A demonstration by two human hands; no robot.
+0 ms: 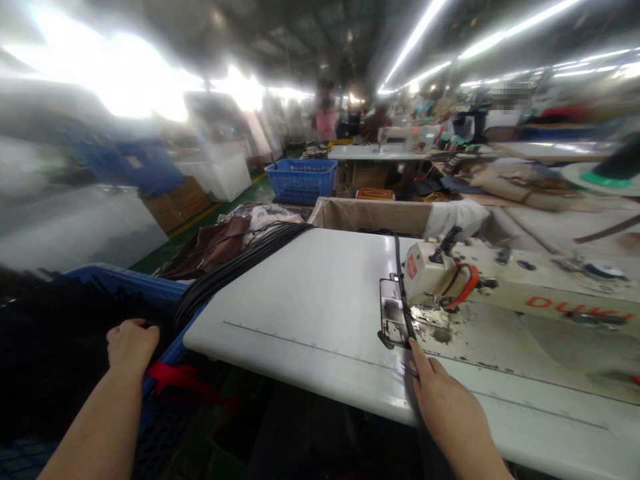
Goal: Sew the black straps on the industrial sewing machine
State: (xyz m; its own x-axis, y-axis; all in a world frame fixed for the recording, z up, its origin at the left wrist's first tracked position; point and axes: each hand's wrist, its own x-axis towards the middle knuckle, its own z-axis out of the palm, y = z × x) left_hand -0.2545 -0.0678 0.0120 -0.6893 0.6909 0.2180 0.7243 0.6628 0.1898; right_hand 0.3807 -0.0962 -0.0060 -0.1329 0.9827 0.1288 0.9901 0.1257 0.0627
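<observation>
My right hand (447, 397) is at the front of the sewing machine (430, 277), its fingers closed on the near end of a narrow black strap (399, 257). The strap runs back past the needle area, over a metal plate (393, 310), to the table's far edge. A thin dark pointed tool (410, 371) sticks out by these fingers; its kind cannot be made out. On the left, my left hand (134, 341) is closed above dark material (55, 347) in a blue basket (165, 287). What its fingers hold is hidden.
A bundle of black straps (240, 257) lies over the left edge of the white table (295, 287). Behind stand a fabric-lined bin (345, 212) and another blue basket (300, 179). A red cloth strip (175, 377) hangs by the near basket. People work farther back.
</observation>
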